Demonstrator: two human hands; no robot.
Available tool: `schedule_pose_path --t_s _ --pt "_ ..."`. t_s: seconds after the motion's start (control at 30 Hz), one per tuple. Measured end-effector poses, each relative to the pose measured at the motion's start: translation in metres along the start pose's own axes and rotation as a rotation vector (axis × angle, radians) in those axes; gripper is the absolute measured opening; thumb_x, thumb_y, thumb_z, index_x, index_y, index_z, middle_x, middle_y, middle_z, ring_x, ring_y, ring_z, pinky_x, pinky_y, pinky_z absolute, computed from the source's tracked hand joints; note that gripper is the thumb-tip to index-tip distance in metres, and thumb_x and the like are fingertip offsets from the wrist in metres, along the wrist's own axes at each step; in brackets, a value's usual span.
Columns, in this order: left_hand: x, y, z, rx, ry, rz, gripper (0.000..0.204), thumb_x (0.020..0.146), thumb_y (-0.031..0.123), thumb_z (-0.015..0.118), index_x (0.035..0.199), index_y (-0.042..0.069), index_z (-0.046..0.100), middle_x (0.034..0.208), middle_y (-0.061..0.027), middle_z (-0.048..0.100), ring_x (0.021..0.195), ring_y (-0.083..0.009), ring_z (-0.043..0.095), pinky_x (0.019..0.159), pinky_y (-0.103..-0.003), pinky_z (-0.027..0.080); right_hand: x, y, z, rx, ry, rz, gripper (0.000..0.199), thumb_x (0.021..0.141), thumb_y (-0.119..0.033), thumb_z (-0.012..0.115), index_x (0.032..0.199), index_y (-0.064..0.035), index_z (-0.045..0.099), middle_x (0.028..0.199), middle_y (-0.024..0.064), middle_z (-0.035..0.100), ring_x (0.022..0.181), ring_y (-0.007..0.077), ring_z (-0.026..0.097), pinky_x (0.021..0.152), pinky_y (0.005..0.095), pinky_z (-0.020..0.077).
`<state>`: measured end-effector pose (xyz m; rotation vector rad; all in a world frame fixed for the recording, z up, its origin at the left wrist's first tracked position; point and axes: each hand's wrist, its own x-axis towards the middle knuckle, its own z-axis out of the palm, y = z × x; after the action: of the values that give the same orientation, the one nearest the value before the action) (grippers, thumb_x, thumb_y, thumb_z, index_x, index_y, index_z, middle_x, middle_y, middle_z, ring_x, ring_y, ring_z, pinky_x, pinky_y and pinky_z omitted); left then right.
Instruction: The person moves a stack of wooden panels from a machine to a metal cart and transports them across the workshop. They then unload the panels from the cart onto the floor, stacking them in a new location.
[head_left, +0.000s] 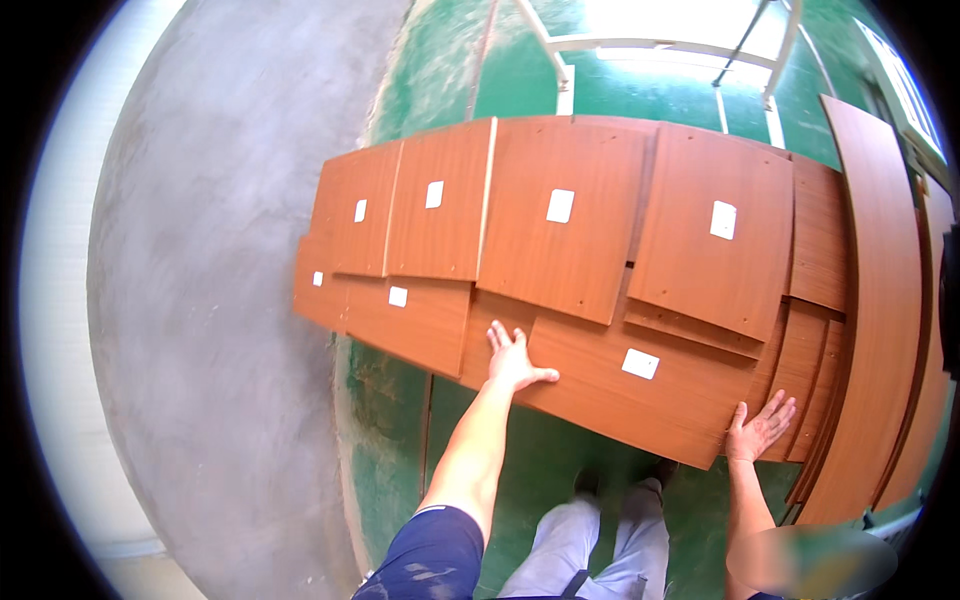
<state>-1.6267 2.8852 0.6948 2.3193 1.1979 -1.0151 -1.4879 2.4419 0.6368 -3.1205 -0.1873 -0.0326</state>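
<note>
Reddish-brown wooden panels lie in stacks side by side, several with a white label. My left hand [513, 364] is open, its fingers spread over the near edge of the stack, beside the left end of a long front panel [590, 375]. At that panel's right end, my right hand [760, 430] is open too, fingers stretched out over the panel edges. Neither hand grips anything that I can see. Behind the front panel lie a wide panel [560, 260] and, to its right, another labelled panel [715, 270].
Long brown boards [880, 310] stand along the right side of the stacks. Beyond the stacks rises a white metal frame [660, 44]. Grey concrete [230, 300] covers the left, meeting green floor [385, 420]. My legs [590, 545] are close to the front edge.
</note>
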Motion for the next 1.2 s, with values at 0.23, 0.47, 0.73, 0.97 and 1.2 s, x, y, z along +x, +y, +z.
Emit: schedule_pose_path --t_s 0.23,0.47,0.73,0.97,1.2 --pt "0.005 -0.010 0.002 0.025 0.012 0.005 0.132 0.050 0.062 0.084 0.146 -0.003 0.022 0.153 -0.0323 -0.002 0.144 -0.0435 0.002 0.117 -0.043 0.021 0.019 0.021 -0.011 0.156 -0.092 -0.073 0.077 0.087 -0.036 0.061 0.147 -0.0040 0.025 0.152 0.0216 0.021 0.140 0.0385 0.021 0.115 0.0473 0.0192" --pt "0.014 -0.009 0.012 0.059 0.065 0.200 0.127 0.051 0.069 0.078 0.140 -0.009 0.032 0.149 -0.0375 0.010 0.142 -0.0485 0.003 0.117 -0.052 0.007 0.036 0.044 -0.037 -0.039 -0.175 -0.170 0.079 0.084 -0.029 0.057 0.148 0.0008 0.022 0.155 0.0192 0.018 0.145 0.0359 0.013 0.119 0.0439 0.0104" --pt "0.000 0.016 -0.002 0.052 0.004 0.023 0.128 0.052 0.055 0.087 0.145 -0.007 0.024 0.153 -0.0316 0.002 0.144 -0.0410 0.004 0.117 -0.042 0.018 0.051 0.055 -0.036 0.094 -0.253 -0.085 0.084 0.084 -0.041 0.057 0.146 0.0040 0.023 0.155 0.0195 0.016 0.145 0.0343 0.012 0.118 0.0410 0.0124" --pt "-0.011 0.020 -0.005 0.011 -0.008 -0.048 0.128 0.052 0.048 0.090 0.145 -0.007 0.021 0.155 -0.0278 -0.002 0.146 -0.0352 0.001 0.117 -0.038 0.018 0.055 0.057 -0.027 0.128 -0.253 -0.110 0.084 0.084 -0.044 0.057 0.146 0.0025 0.025 0.155 0.0197 0.017 0.144 0.0347 0.014 0.118 0.0408 0.0141" --pt "-0.014 0.018 -0.004 0.008 -0.008 -0.043 0.126 0.054 0.047 0.089 0.145 -0.008 0.022 0.154 -0.0292 -0.002 0.146 -0.0370 0.003 0.117 -0.040 0.019 0.059 0.056 -0.026 0.160 -0.266 -0.128 0.084 0.082 -0.042 0.059 0.145 0.0022 0.026 0.154 0.0201 0.018 0.143 0.0353 0.015 0.118 0.0416 0.0158"
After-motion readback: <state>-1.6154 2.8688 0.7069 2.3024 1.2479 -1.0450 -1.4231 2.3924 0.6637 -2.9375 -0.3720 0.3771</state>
